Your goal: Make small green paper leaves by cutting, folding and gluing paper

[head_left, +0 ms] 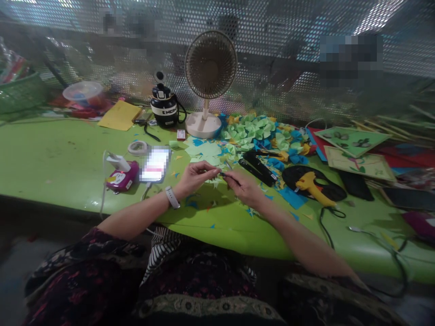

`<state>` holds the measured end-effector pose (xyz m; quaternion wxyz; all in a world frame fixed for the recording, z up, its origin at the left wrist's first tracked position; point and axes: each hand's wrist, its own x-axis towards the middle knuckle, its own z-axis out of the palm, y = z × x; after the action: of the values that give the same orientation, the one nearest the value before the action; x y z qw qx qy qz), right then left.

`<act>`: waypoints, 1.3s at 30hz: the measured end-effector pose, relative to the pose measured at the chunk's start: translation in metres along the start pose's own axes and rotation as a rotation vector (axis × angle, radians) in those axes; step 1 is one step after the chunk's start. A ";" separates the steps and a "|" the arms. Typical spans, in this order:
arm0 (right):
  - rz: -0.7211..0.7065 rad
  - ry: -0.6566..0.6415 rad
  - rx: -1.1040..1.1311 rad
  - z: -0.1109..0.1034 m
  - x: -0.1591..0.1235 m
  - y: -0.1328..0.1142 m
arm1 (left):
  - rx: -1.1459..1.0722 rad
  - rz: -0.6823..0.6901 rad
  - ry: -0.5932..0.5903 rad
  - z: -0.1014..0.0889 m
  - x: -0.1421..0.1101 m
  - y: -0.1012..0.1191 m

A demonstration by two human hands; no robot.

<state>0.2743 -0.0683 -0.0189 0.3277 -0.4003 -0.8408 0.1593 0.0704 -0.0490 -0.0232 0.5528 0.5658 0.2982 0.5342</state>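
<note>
Over the middle of the green table, my two hands meet almost fingertip to fingertip. My right hand point(244, 186) is closed around a slim dark-handled tool point(234, 181); a thin pale point shows just above the fingers, but its exact kind is unclear. My left hand point(196, 177), with a white watch point(172, 198) on the wrist, pinches at the tool's tip. Whatever lies between those fingertips is too small to make out. Pale green paper sheets point(207, 151) lie just beyond the hands. Right of them rests a black stapler point(257, 168). Small blue and yellow paper scraps are scattered beneath.
A fan point(211, 65) and a black bottle point(164, 108) stand at the back beside a heap of folded paper pieces point(253, 131). To the left are a lit phone point(155, 164) and a purple power socket point(127, 176). A yellow glue gun point(314, 188) lies right, its cord hanging over the edge.
</note>
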 end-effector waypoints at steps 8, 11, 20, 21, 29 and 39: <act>0.089 -0.060 -0.032 -0.001 -0.001 -0.005 | 0.039 0.026 0.037 0.000 0.001 -0.001; 0.104 -0.064 -0.015 -0.002 -0.002 -0.004 | 0.020 0.024 0.028 -0.001 0.002 -0.005; 0.114 -0.041 -0.030 -0.002 -0.002 0.006 | -0.095 0.019 0.184 -0.010 0.011 -0.003; 0.118 -0.042 -0.030 -0.002 -0.002 0.007 | -0.110 0.018 0.204 -0.012 0.014 -0.002; 0.206 0.071 -0.223 -0.013 0.004 0.030 | -0.103 -0.036 0.248 -0.019 0.020 -0.001; 0.450 -0.035 -0.476 -0.015 0.007 0.049 | 0.132 -0.022 -0.054 -0.015 0.011 -0.007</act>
<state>0.3090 -0.0316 -0.0305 0.1667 -0.6388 -0.7503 0.0336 0.0611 -0.0326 -0.0294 0.5279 0.6118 0.3239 0.4920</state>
